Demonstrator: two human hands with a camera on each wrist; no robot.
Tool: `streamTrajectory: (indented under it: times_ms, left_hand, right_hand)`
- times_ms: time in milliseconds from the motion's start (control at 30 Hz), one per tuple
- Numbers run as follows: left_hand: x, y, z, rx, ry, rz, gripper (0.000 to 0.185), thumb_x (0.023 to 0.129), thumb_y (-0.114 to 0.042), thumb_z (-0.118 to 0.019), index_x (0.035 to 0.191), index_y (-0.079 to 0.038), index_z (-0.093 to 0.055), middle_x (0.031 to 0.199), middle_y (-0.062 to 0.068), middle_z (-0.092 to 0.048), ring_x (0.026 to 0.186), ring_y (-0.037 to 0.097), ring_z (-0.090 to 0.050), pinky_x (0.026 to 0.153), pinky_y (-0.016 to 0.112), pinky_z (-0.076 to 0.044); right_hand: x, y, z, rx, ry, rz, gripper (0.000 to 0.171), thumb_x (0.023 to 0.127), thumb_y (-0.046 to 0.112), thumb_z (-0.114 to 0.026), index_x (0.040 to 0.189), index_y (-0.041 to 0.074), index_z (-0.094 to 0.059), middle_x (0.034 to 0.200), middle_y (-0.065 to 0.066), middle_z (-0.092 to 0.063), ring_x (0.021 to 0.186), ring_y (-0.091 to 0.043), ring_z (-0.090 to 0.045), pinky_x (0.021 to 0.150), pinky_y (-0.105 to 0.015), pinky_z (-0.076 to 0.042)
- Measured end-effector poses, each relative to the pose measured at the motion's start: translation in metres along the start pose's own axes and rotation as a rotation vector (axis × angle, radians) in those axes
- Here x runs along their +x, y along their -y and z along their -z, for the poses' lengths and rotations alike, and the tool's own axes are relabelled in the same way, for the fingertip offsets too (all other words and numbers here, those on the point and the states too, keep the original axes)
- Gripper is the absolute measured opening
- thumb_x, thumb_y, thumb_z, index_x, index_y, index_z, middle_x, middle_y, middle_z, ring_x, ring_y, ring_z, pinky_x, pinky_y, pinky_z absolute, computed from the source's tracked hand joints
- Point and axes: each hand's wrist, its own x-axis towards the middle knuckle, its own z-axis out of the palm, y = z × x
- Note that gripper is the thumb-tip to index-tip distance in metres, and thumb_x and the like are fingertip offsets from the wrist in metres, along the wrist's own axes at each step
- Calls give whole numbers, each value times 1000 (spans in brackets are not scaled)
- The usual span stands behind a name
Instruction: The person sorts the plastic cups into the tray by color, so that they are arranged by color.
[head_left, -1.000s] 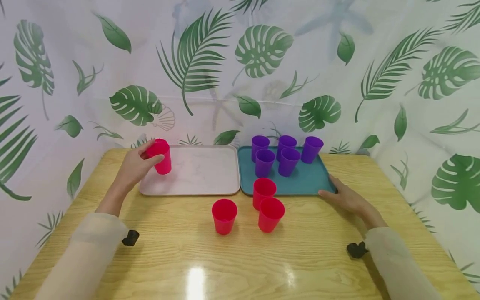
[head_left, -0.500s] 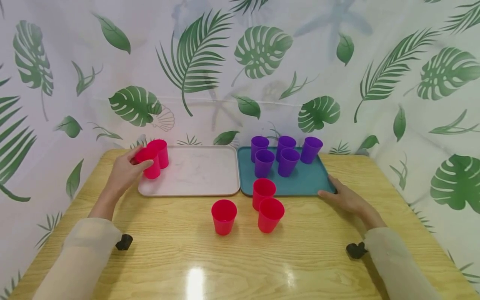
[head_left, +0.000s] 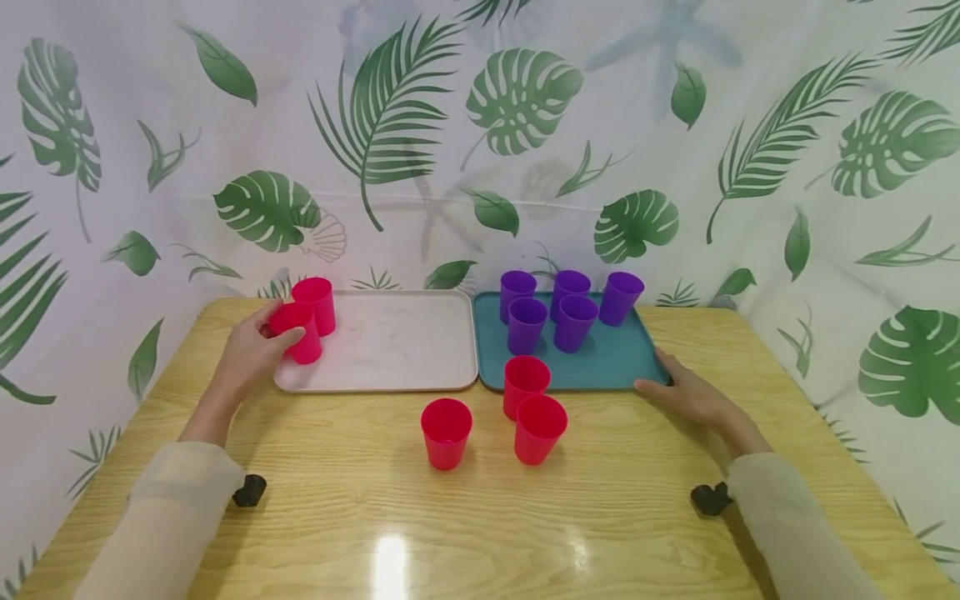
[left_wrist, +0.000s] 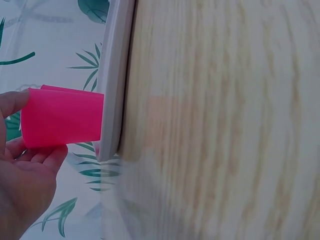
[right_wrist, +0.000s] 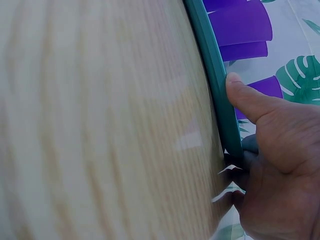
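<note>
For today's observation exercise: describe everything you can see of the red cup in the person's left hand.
The red cup is a plain, glossy, plastic-looking tumbler, wider at the rim than at the base. It stands upright, mouth up, at the near left corner of the pale tray, just in front of a second red cup. The left hand grips it round the side.

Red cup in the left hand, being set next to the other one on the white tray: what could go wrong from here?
The left hand holds the red cup right beside the second red cup at the white tray's far-left corner; a nudge could topple that one. Both stand close to the tray's edge, so one might tip off onto the table. The right hand grips the teal tray by its rim; a pull could upset the purple cups.
</note>
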Motion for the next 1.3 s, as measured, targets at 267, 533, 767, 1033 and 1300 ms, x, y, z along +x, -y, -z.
streamTrajectory:
  times_ms: [267,533,767,1033,1300]
  left_hand:
    - [0,1,2,-7,-10,8,85,103,-38,-59,165,-2,-12,166,26,-25,148,49,-29,115,59,-38]
    - [-2,-12,2,-67,-110,-13,82,104,-36,-57,166,-8,-12,169,20,-23,152,44,-27,118,56,-35]
    - [-7,-35,0,-132,-175,-187,74,103,-19,-60,165,-5,-20,165,18,-33,152,37,-31,122,50,-29]
    - [-17,-61,-16,-162,-34,-298,74,100,-6,-65,162,2,-23,161,24,-37,149,39,-36,119,53,-31]
    - [-28,-70,-45,-202,164,-345,72,101,-7,-65,161,3,-27,157,23,-44,147,36,-41,120,48,-33]
  right_hand:
    - [11,-21,-2,25,-8,0,110,99,65,-56,162,-4,3,166,-37,0,151,-57,-1,119,-72,-6]
    - [12,-25,-2,51,-7,0,110,98,65,-57,163,-3,1,166,-36,1,151,-56,0,120,-70,-4]
    - [14,-28,-2,36,1,-7,114,96,69,-56,163,-2,3,166,-35,1,152,-56,0,119,-72,-6]
    - [13,-25,0,38,16,-15,121,93,76,-54,162,-4,6,166,-36,3,151,-57,2,118,-73,-3]
    - [9,-21,-1,45,-6,0,108,99,63,-57,163,-3,0,166,-36,-1,151,-57,-1,119,-72,-6]
